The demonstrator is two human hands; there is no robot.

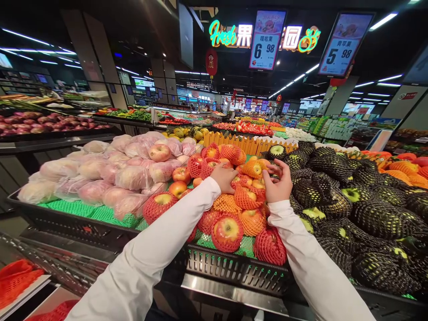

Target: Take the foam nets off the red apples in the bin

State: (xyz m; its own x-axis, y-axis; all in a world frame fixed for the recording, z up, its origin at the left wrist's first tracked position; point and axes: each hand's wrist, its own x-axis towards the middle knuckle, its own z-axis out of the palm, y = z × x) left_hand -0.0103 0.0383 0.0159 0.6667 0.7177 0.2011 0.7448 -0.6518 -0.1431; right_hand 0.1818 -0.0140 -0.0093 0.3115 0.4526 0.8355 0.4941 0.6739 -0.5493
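- A brightly lit supermarket produce hall (234, 96) stretches away beyond both hands, dark ceiling overhead.
- Right between the hands, here's the orange-netted apple (254, 168), sitting on the heap, just left of the right fingertips; whether they touch it, I can't tell.
- The right hand (280, 187) is curled loosely, thumb and fingers apart, nothing in its grasp.
- And the left hand (224, 178) lies palm down over the netted apples, fingertips hidden; I can't tell whether they're clamped on one.
- Nearer than both hands, a red-netted apple (227, 232) faces up at the front of the black basket (234, 269).
- Left of the left hand, look, plastic-wrapped fruit (133, 177) piles up over green netting (72, 210).
- Right of the right hand, it's green fruit in black nets (334, 196).
- Beyond the hands runs an orange picket fence (230, 141); high above hang two price screens (267, 40) and a glowing sign (222, 33).
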